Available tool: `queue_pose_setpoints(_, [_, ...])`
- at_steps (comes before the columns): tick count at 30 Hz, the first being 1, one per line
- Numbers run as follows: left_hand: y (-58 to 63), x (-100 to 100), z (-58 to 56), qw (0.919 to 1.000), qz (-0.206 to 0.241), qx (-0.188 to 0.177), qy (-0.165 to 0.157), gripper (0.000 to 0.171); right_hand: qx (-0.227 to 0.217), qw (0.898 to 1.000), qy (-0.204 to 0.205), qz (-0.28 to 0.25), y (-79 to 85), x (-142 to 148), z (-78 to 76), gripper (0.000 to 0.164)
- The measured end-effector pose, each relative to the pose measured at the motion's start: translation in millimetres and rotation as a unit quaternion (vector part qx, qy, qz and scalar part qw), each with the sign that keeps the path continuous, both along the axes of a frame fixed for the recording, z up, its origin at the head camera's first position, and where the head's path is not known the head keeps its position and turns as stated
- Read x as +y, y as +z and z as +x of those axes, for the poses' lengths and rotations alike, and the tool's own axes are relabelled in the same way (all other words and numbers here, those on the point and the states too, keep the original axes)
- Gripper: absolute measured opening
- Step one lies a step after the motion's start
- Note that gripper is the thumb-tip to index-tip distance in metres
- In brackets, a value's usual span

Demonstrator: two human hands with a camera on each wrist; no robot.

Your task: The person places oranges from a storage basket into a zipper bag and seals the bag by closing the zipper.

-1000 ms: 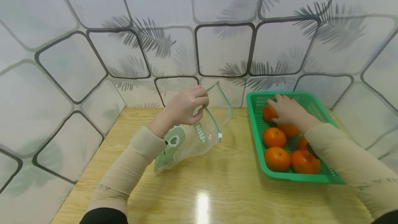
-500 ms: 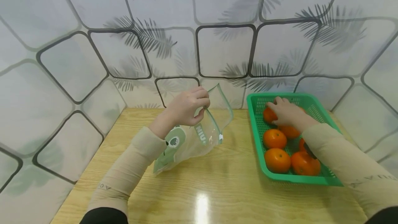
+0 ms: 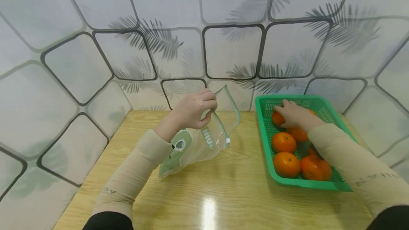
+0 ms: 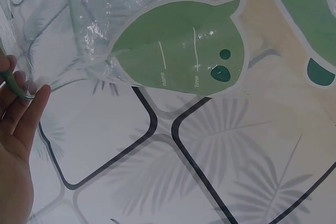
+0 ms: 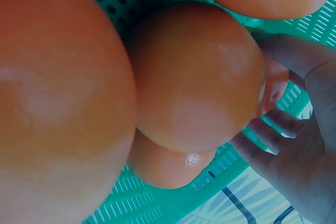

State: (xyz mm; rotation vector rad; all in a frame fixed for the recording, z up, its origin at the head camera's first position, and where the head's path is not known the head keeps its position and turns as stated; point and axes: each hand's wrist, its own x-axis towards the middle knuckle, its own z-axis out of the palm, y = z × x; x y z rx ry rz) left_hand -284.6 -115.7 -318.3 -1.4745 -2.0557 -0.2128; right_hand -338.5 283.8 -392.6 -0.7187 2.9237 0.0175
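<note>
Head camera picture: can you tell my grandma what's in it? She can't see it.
A person's left grip pinches the edge of an open, clear bag; the right grip curls around an orange fruit in a green basket with more oranges, on a wooden table.

The right hand (image 3: 295, 116) moves slightly left and settles a little lower over the far-left orange (image 3: 277, 119) in the green basket (image 3: 263, 134). Just behind its wrist, another orange (image 3: 312, 112) comes into sight that the hand covered one second ago. The beige right sleeve (image 3: 345, 155) shifts left as well, baring more fruit (image 3: 326, 170) near the front rim, and more of the black cuff (image 3: 390, 219) enters the lower right corner.
</note>
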Motion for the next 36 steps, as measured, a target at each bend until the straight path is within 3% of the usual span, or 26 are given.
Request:
queue_pose_setpoints(15, [1.2,0.2,0.1,1.0000,0.007,-0.003,-0.003,0.011,-0.040,0.999,-0.028,-0.024,-2.0,5.8,-8.2,0.081])
queue_pose_setpoints(23, [0.9,0.1,1.3,1.0000,0.006,-0.004,-0.001,0.011,-0.042,0.999,-0.023,-0.026,-3.7,6.8,-8.5,0.088])
queue_pose_setpoints(36, [0.9,0.6,1.5,1.0000,0.006,-0.004,-0.005,0.010,-0.030,0.999,-0.004,-0.019,-6.2,9.2,-8.6,0.085])
